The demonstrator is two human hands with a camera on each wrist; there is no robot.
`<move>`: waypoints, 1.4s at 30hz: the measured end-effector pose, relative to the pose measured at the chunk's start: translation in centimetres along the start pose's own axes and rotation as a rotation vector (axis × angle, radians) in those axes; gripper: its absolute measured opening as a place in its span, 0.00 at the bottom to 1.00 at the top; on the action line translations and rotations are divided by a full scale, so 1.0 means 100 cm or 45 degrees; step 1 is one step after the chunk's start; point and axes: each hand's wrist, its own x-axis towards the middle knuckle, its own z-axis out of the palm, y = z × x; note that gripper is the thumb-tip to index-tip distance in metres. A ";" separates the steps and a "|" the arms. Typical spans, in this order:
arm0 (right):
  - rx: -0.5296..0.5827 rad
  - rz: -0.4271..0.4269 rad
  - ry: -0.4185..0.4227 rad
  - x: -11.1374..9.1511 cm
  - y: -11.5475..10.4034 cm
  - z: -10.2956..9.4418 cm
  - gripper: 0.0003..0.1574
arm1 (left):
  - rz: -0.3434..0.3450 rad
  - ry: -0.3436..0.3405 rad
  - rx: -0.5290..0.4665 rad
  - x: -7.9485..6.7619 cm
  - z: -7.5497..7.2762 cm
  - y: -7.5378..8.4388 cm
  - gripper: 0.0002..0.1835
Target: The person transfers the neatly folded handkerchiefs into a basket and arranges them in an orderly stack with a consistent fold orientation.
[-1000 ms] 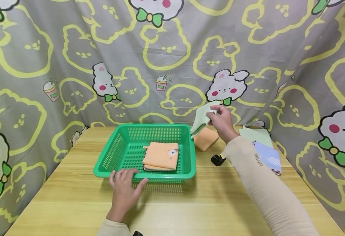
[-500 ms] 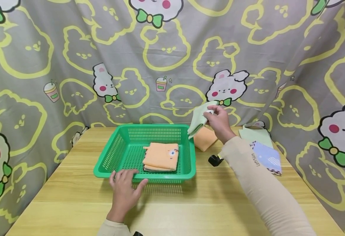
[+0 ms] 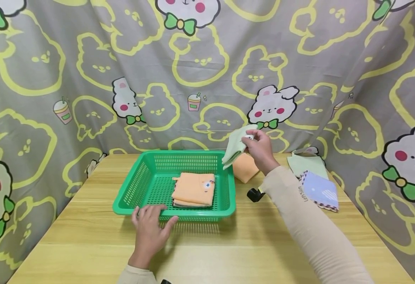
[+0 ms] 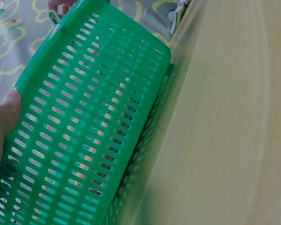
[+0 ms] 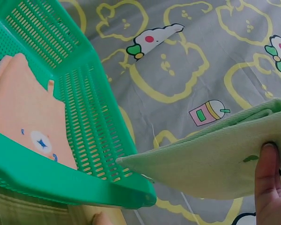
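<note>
Currently, your folded pale green cloth [image 3: 234, 144] is up in the air at the basket's right side, tilted, with its lower corner hanging down in front of the right rim in the head view. You pinch it near its upper edge with your right hand [image 3: 261, 150], thumb on the face towards you; most of the other fingers are hidden behind it. Over the last second that hand has drifted a little left and slightly down, so the corner now overlaps the rim more. As I judge it, the transfer is under way but unfinished: the cloth is nearer the basket, not inside it. Whether the corner touches the plastic, I cannot tell.

The green basket [image 3: 175, 212] has stayed put. Your left hand [image 3: 150, 230] is at its near rim just as before, fingertips over the edge and thumb spread apart from them; how hard they press is not clear. It probably steadies the basket.

Inside, towards the right, lies a folded orange cloth [image 3: 193, 190], with further layers showing at its lower edge. Just outside the right wall, a second orange cloth [image 3: 245, 169] lies on the wooden table [image 3: 250, 244]. Farther right, a blue cloth [image 3: 319, 190] partly overlaps another green cloth [image 3: 307, 163].
</note>
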 end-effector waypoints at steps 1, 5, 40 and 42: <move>0.010 0.000 -0.001 0.000 0.001 0.000 0.19 | 0.002 0.002 0.002 0.000 0.000 0.000 0.27; 0.039 0.003 -0.025 0.000 0.004 0.002 0.19 | 0.010 0.014 -0.004 0.000 0.000 0.000 0.27; 0.189 0.146 -0.064 -0.005 0.027 0.023 0.18 | 0.008 -0.005 0.006 0.000 -0.001 0.001 0.25; 0.194 0.147 -0.066 -0.006 0.027 0.024 0.18 | 0.007 -0.006 0.007 0.000 -0.001 0.001 0.25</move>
